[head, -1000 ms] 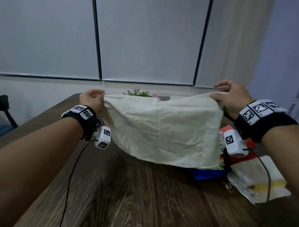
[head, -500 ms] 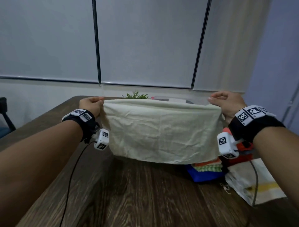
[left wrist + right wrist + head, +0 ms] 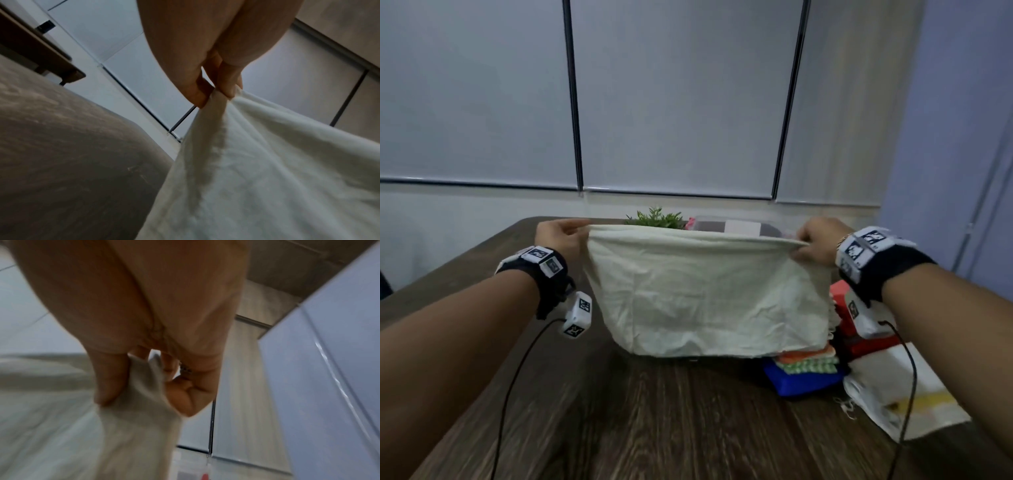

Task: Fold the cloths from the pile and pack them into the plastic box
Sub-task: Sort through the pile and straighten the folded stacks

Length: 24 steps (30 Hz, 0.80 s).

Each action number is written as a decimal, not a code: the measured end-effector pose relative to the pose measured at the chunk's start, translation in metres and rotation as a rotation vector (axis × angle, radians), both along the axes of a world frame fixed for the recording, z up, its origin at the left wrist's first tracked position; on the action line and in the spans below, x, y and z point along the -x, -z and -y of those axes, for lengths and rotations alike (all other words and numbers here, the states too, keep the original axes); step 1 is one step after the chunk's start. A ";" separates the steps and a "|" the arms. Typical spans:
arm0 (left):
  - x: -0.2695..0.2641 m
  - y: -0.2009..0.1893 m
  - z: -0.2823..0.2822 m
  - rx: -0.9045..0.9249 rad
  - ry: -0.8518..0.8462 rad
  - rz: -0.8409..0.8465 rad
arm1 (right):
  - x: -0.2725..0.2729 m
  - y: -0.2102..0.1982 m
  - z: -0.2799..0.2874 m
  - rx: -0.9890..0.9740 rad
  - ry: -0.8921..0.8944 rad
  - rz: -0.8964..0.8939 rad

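A: What are the hands doing?

B: The left hand (image 3: 561,236) and right hand (image 3: 816,244) are each pinching a top corner of the cream cloth (image 3: 705,294), stretching it taut above the desk (image 3: 654,428).

A: Any change?

B: They're lowering it; the hem is now nearing the wood, likely to be laid flat for folding. The pile (image 3: 804,371) is waiting at right, the plastic box (image 3: 739,224) behind.

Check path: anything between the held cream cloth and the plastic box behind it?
Nothing visible blocks it. The cream cloth hangs between left hand and right hand; the plastic box sits directly behind its top edge, a small plant beside the box.
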<state>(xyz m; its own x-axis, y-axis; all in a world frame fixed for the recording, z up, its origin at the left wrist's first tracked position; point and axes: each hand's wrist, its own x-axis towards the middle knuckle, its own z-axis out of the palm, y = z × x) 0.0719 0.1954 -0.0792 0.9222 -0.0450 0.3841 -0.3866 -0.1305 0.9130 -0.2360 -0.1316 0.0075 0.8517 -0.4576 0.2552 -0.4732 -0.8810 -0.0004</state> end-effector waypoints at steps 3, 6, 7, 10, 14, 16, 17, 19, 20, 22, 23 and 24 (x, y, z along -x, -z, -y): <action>-0.009 -0.002 -0.010 -0.078 -0.103 0.007 | 0.011 -0.008 0.012 -0.152 -0.048 0.282; -0.001 -0.012 -0.005 -0.092 -0.239 0.046 | 0.010 -0.006 0.012 -0.273 -0.159 0.600; 0.004 -0.017 0.001 -0.050 -0.288 0.068 | 0.008 -0.006 0.010 -0.289 -0.185 0.693; 0.031 -0.038 0.019 0.216 -0.345 0.144 | 0.011 -0.008 -0.015 -0.275 -0.299 0.977; 0.056 -0.069 0.041 0.443 -0.109 0.348 | 0.023 -0.015 -0.060 -0.231 -0.526 1.115; 0.066 -0.080 0.052 0.391 0.027 0.424 | 0.023 -0.016 -0.065 -0.241 -0.571 1.083; 0.070 -0.084 0.058 0.323 0.050 0.454 | 0.021 -0.016 -0.062 -0.246 -0.546 1.025; 0.071 -0.084 0.063 0.120 0.008 0.419 | 0.016 -0.012 -0.047 -0.207 -0.350 0.833; 0.069 -0.079 0.062 0.022 -0.044 0.350 | 0.014 -0.008 -0.035 -0.182 -0.196 0.750; 0.058 -0.064 0.051 -0.104 -0.163 0.136 | 0.015 -0.003 -0.014 -0.211 0.102 0.653; 0.054 -0.056 0.044 -0.116 -0.206 0.051 | 0.016 -0.002 -0.010 -0.250 0.189 0.623; 0.056 -0.052 0.040 -0.094 -0.200 0.004 | 0.017 -0.001 -0.010 -0.294 0.228 0.604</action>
<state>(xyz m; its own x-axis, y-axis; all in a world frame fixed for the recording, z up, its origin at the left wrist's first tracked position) 0.0159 0.1559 -0.0269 0.9148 0.1026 0.3907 -0.3483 -0.2894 0.8916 -0.2527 -0.1211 0.0081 0.4752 -0.7300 0.4912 -0.4880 -0.6832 -0.5432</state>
